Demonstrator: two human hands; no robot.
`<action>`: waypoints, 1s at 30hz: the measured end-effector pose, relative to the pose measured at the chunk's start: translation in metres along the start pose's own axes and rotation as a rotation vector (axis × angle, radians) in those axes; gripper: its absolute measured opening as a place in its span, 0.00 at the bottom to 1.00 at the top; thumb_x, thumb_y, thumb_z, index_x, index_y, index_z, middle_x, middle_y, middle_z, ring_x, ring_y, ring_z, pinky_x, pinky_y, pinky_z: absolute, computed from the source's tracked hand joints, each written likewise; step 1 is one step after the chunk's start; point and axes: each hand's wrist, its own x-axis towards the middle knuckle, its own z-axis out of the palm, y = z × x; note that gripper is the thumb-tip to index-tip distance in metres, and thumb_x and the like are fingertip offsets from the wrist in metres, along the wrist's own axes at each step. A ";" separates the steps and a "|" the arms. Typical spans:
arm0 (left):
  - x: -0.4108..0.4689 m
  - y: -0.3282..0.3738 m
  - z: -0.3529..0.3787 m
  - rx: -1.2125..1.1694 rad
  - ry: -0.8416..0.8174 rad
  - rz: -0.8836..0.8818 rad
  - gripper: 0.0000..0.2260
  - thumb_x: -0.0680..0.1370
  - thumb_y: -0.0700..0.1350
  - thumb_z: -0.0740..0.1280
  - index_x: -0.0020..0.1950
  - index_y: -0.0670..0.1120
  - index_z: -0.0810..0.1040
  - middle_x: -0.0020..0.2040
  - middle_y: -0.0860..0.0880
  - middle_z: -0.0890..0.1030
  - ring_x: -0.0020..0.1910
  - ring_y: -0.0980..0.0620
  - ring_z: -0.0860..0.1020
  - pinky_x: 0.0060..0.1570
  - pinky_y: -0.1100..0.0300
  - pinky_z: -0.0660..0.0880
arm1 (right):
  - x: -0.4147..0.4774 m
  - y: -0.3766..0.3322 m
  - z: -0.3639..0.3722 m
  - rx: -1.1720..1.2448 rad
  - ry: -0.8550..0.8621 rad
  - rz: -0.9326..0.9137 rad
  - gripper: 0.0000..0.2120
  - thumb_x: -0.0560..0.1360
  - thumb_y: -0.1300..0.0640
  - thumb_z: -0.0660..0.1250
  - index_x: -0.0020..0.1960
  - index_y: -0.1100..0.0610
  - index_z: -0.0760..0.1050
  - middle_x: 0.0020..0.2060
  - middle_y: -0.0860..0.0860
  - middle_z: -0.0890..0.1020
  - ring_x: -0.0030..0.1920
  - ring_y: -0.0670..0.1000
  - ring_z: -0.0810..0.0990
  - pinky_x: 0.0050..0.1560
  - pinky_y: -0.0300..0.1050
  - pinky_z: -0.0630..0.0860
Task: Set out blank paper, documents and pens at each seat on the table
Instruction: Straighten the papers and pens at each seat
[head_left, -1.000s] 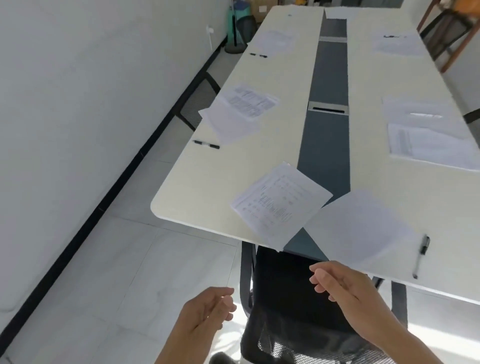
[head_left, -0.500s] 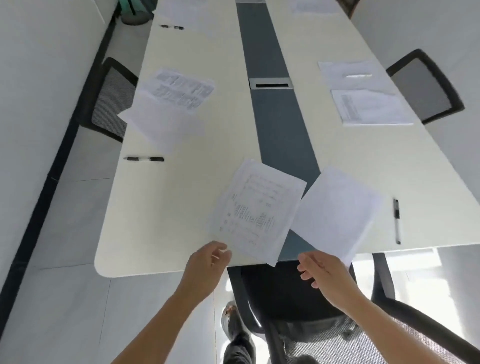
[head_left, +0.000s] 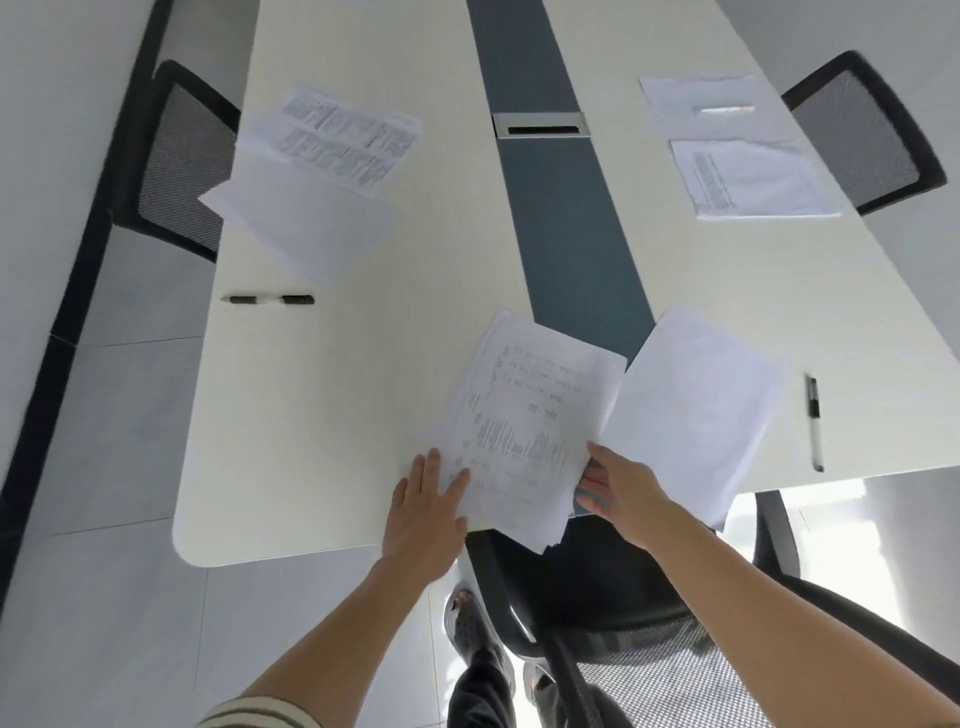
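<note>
Now at the table (head_left: 337, 415) end

Left hand (head_left: 423, 506) lies flat, fingers straight, pressing the lower-left corner of the printed document (head_left: 530, 415). Right hand (head_left: 623, 488) pinches its right edge, fingers curled. Blank sheet (head_left: 696, 410) just beside; pen (head_left: 814, 421) further right.

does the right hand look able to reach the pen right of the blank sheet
Likely yes: the pen lies uncovered on the table past the blank sheet, nothing over it. The right hand grips the printed document, so it must let go first.

Left hand (head_left: 426, 514) now flat on the document (head_left: 524, 415), right hand (head_left: 623, 488) apparently at its edge.
</note>
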 end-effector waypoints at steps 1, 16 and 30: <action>-0.010 0.001 0.005 0.000 0.007 -0.001 0.27 0.81 0.54 0.55 0.78 0.55 0.50 0.80 0.42 0.42 0.79 0.41 0.44 0.76 0.48 0.48 | 0.003 -0.003 0.006 0.014 -0.022 0.030 0.14 0.76 0.53 0.70 0.57 0.59 0.77 0.53 0.56 0.84 0.49 0.56 0.84 0.37 0.45 0.79; -0.001 -0.004 -0.094 -1.057 0.232 -0.312 0.36 0.71 0.49 0.76 0.74 0.50 0.63 0.72 0.49 0.69 0.71 0.47 0.68 0.69 0.46 0.68 | -0.042 -0.068 0.017 -0.425 -0.299 -0.650 0.10 0.78 0.57 0.66 0.59 0.57 0.78 0.52 0.47 0.83 0.53 0.52 0.81 0.53 0.48 0.78; -0.011 0.040 -0.171 -1.438 0.477 -0.092 0.14 0.69 0.30 0.74 0.46 0.48 0.82 0.43 0.55 0.85 0.42 0.58 0.83 0.40 0.68 0.78 | -0.052 -0.103 -0.017 -0.218 -0.471 -0.803 0.15 0.69 0.61 0.76 0.52 0.47 0.80 0.47 0.47 0.85 0.54 0.52 0.82 0.57 0.58 0.80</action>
